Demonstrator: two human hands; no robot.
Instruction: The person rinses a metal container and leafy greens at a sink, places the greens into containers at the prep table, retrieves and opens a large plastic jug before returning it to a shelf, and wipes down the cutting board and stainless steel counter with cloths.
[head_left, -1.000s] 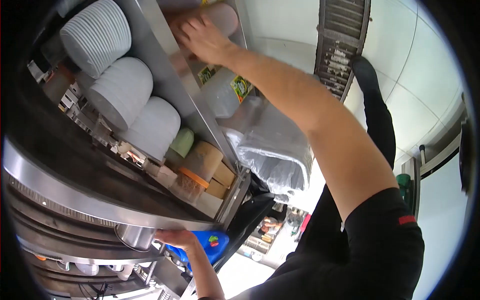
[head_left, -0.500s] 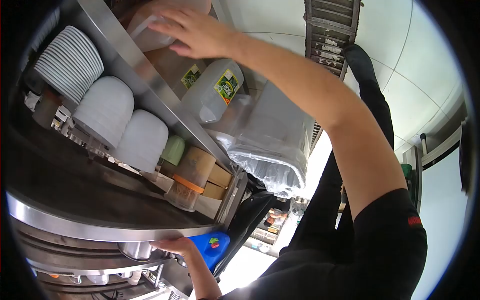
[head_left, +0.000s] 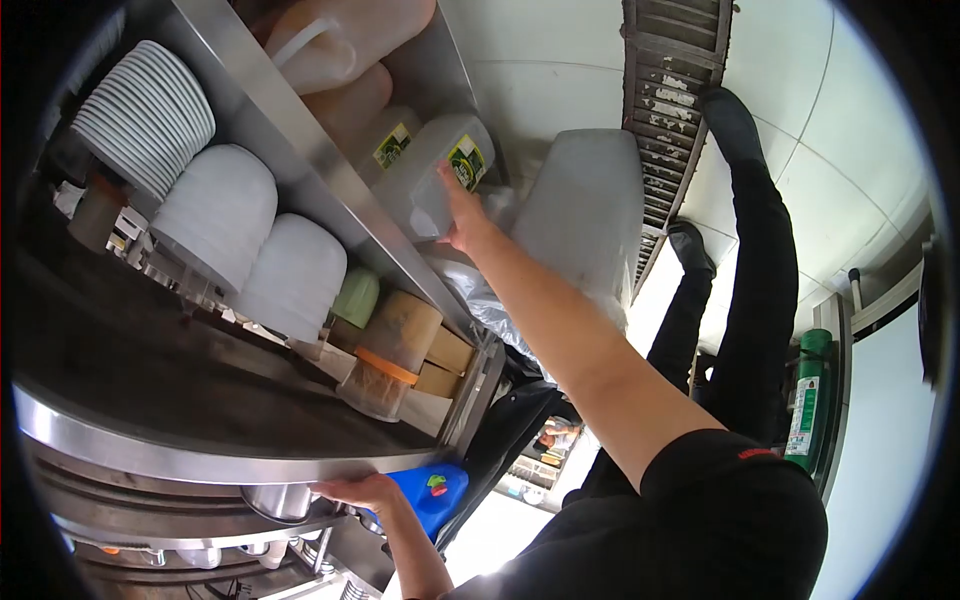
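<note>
My right hand (head_left: 465,212) is at a clear plastic jug (head_left: 425,185) with a yellow-green label, its thumb along the jug's side and its other fingers partly hidden. The jug stands on the lower shelf beside a second labelled jug (head_left: 388,140). Above them lies a large pinkish container (head_left: 350,45) with a handle. At the steel counter's edge (head_left: 200,462), my left hand (head_left: 360,491) rests with fingers stretched out, their tips near a steel pot (head_left: 280,502).
Stacked white plates (head_left: 150,115) and bowls (head_left: 215,215) stand left. An orange-banded container (head_left: 390,355) is near boxes. A grey bin (head_left: 585,200) stands right of the shelf, a blue container (head_left: 435,495) below, a green cylinder (head_left: 805,400) far right.
My right hand has come down from the pinkish containers at the top of the shelf to the labelled clear jug. My left hand has stayed at the counter edge.
</note>
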